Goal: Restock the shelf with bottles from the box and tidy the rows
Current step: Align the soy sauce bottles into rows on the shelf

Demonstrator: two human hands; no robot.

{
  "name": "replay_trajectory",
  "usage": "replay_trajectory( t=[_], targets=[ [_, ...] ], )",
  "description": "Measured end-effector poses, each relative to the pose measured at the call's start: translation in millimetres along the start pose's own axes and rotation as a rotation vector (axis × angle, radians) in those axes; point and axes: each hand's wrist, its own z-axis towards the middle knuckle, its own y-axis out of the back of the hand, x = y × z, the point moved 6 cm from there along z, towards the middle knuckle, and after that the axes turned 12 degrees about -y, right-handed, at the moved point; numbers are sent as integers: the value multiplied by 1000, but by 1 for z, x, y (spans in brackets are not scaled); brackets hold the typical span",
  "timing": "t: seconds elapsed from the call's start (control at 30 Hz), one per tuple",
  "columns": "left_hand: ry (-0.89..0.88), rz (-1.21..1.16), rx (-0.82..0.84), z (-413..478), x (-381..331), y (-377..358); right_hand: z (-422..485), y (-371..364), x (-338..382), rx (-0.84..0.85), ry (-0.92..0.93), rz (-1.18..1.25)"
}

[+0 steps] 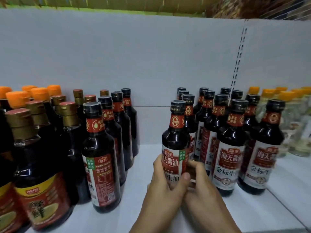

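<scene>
A dark soy sauce bottle (175, 140) with a black cap and red-white label stands upright at the front of the white shelf (146, 207). My left hand (161, 187) wraps round its lower label from the left, thumb across the front. My right hand (202, 185) grips the same bottle from the right, fingers curled behind it. Rows of matching bottles (230, 148) stand directly to its right. A separate row of similar dark bottles (107, 148) runs back on the left, with an open lane of shelf between the two groups.
Larger bottles with gold and orange caps (38, 157) crowd the far left. Pale bottles with orange caps (292, 121) fill the far right. The white back panel (134, 56) closes the shelf, and an upper shelf edge runs along the top.
</scene>
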Motion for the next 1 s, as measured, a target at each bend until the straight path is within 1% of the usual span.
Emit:
replay_trajectory(
  t=[0.1, 0.3, 0.4, 0.53, 0.67, 0.87, 1.0],
  targets=[
    [-9, -61, 49, -6, -3, -7, -8, 6, -4, -20, 24, 28],
    [-19, -4, 7, -7, -2, -11, -13, 8, -11, -76, 92, -6],
    [21, 11, -44, -3, 1, -15, -10, 10, -16, -103, 91, 3],
    [16, 50, -95, 2, 5, -21, -6, 13, -20, -138, 83, -1],
    [31, 93, -114, 5, 10, -26, -3, 13, -21, -159, 58, -14],
    [2, 122, -141, 6, 9, -31, -4, 13, -21, -229, 68, -36],
    [-5, 125, -136, 7, 7, -34, -3, 14, -25, -240, 55, -25]
  ],
)
